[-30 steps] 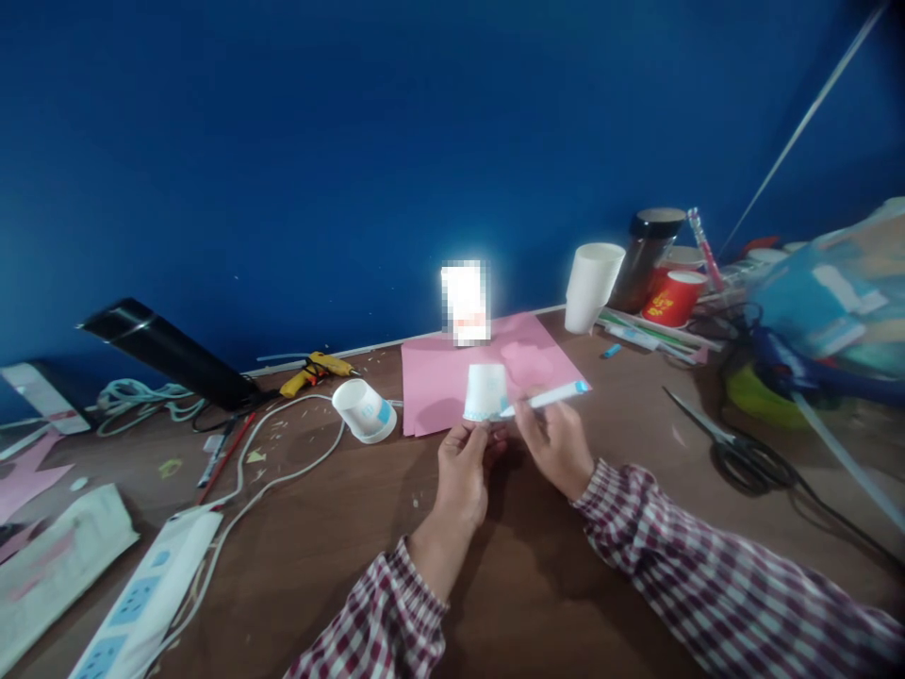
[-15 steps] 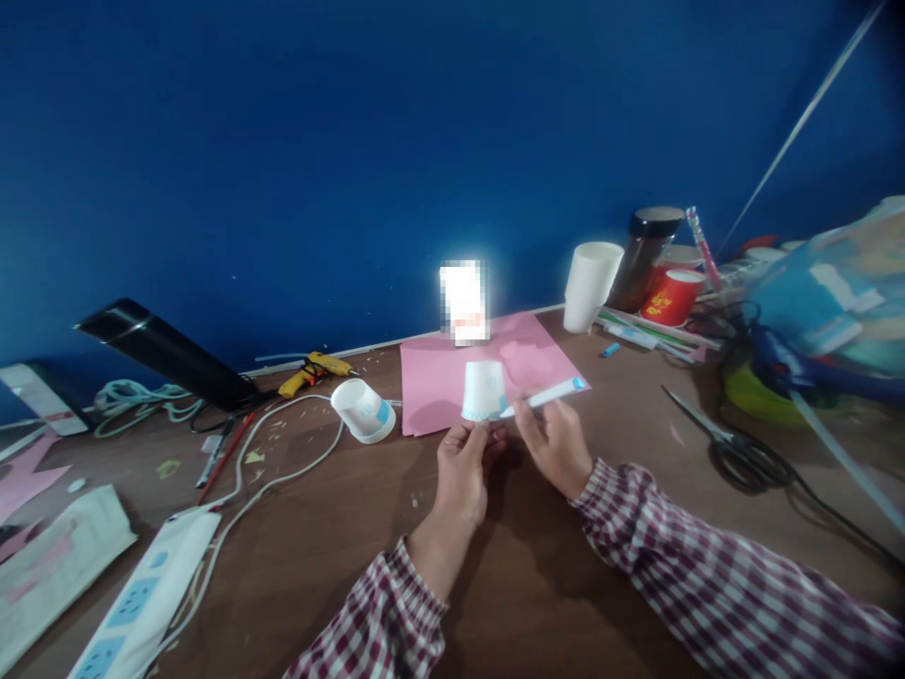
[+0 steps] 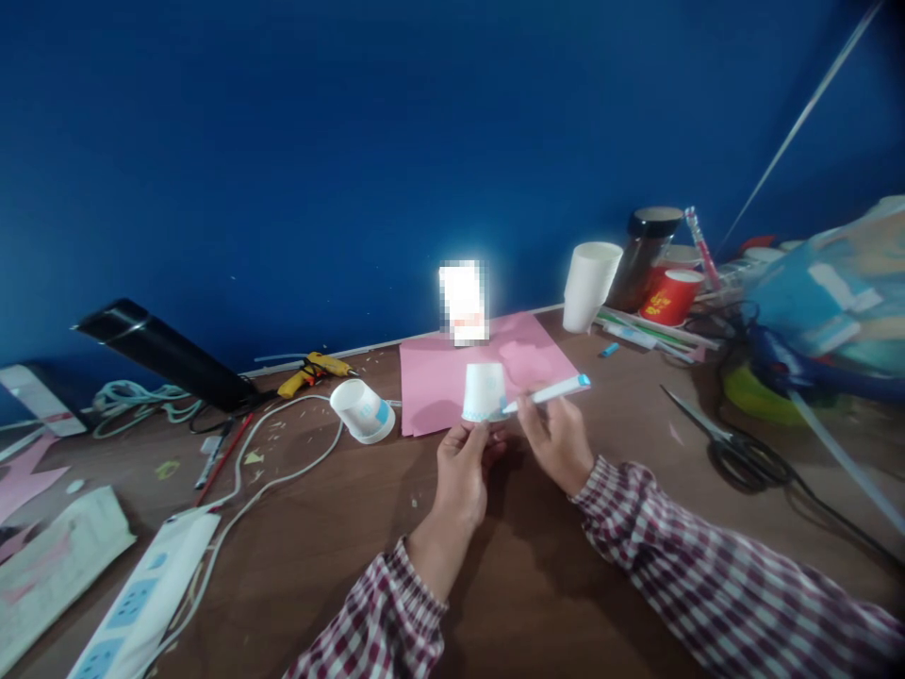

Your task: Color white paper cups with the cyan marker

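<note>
My left hand (image 3: 463,467) pinches the rim of a white paper cup (image 3: 485,389), which is held upside down with its closed end up. A blue zigzag pattern runs along the cup near the rim. Closed around a white marker with a blue end (image 3: 555,391), my right hand (image 3: 560,441) keeps its tip at the cup's lower right side, by a blue patch. Behind the cup lie sheets of pink paper (image 3: 430,387). A second paper cup (image 3: 364,411), also with a blue patch, rests on the table to the left.
At right are scissors (image 3: 742,453), a small blue marker cap (image 3: 609,350), stacked white cups (image 3: 590,288), a red cup (image 3: 671,295) and a dark jar (image 3: 647,255). Leftward are a yellow glue gun (image 3: 315,372), a black box-like object (image 3: 166,349), a white cable and a power strip (image 3: 148,585).
The marker has shifted slightly right, its blue end tilting a little higher. The cup in my left hand has barely moved.
</note>
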{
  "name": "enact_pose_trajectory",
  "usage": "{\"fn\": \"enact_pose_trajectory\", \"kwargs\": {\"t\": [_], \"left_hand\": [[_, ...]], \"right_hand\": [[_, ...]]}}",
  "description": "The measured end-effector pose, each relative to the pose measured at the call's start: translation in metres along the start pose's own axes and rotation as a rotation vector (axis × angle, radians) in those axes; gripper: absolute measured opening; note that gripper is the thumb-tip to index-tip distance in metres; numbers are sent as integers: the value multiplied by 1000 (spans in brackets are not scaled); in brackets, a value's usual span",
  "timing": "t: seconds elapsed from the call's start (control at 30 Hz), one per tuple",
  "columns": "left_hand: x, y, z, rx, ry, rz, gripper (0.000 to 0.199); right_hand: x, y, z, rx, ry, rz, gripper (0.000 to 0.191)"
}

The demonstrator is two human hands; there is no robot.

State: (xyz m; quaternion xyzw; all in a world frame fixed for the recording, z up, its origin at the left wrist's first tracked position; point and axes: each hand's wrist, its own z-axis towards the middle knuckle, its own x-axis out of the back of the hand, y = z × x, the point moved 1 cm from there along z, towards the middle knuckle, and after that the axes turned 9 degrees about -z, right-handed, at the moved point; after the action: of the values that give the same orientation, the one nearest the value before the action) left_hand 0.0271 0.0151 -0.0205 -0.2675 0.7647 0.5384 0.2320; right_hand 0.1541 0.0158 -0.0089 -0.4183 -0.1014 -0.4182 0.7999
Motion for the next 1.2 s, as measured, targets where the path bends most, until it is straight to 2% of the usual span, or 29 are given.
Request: {"fn": "enact_pose_trajectory", "kwargs": {"t": [0.4, 0.63, 0.8, 0.97, 1.07, 1.2], "left_hand": [[1, -1, 0, 3, -17, -14, 21], [3, 3, 5, 15, 4, -125, 20], [4, 7, 11, 61, -4, -218, 14], [5, 10, 12, 163, -40, -319, 7], [7, 11, 11, 192, -92, -327, 5], [10, 10, 11, 211, -123, -295, 7]], "right_hand": [[1, -1, 0, -16, -1, 24, 16], [3, -3, 2, -167, 111, 277, 18], [-2, -2, 2, -172, 53, 387, 23], [-19, 11, -4, -239, -35, 498, 30], [-25, 17, -6, -296, -63, 615, 33], [-23, 17, -6, -317, -68, 613, 36]]}}
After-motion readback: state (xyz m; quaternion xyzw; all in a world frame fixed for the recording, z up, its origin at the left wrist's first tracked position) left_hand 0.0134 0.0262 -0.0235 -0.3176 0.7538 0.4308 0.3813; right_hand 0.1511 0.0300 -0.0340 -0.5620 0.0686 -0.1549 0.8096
